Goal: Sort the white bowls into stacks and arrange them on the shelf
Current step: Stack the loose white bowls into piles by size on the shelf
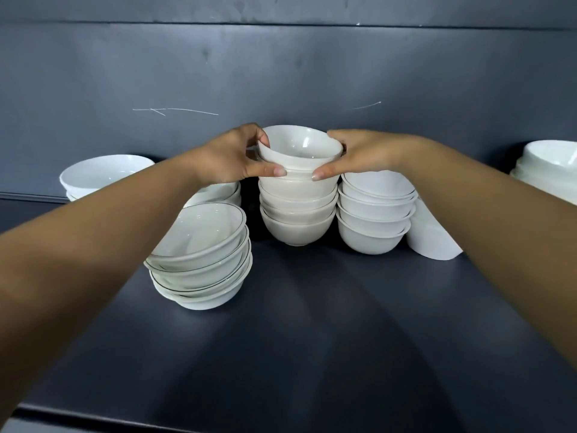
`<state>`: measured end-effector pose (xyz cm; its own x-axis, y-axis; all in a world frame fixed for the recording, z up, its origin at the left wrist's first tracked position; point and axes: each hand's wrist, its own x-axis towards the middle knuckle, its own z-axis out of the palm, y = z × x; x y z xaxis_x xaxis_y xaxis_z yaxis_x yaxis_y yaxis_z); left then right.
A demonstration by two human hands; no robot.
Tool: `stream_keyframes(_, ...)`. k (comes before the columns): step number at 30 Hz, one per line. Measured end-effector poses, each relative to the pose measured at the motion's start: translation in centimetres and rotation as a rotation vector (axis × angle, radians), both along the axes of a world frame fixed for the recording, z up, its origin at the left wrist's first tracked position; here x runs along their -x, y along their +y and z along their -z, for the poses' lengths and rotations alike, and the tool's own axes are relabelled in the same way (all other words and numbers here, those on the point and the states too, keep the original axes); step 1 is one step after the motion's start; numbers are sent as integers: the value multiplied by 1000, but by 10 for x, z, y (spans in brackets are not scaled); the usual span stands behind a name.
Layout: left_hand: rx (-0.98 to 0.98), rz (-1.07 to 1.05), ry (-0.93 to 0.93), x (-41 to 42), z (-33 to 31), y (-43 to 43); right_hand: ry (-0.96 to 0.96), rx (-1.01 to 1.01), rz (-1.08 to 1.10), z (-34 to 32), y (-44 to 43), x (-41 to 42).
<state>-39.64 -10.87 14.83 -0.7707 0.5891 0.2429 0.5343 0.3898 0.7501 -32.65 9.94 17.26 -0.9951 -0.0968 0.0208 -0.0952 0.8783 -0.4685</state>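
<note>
The top bowl [299, 148] is plain glossy white, small and deep, tilted a little toward the camera, and sits at the summit of the middle stack [298, 207] of like cream-white bowls near the back of the dark shelf [312, 323]; the left hand [231, 157] and right hand [362, 154] clasp it from either side, thumbs pressed across its near wall low down, fingers curled round behind; whether it is fully seated in the bowl beneath cannot be told. The forearms cover parts of the neighbouring piles; the far fingers are hidden by the bowl. A stack of shallower dark-rimmed bowls [199, 257] leans just left and in front; more bowls [215, 192] peep out behind it; a stack of wide-lipped bowls [374, 214] stands just right, beside a white sheet [434, 235]; larger bowls [103, 175] sit far left, others [549, 167] are cut off at the right edge; a scratched grey wall [281, 73] rises behind.
</note>
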Motion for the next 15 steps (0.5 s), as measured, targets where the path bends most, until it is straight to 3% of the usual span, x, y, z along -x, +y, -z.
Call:
stream_keyframes(3,-1,7,-2,1,2,0,17,-141,35,1,-2,1)
stream_keyframes(15,136,-38,51,2,8,4,84,-252,138,2,-4,0)
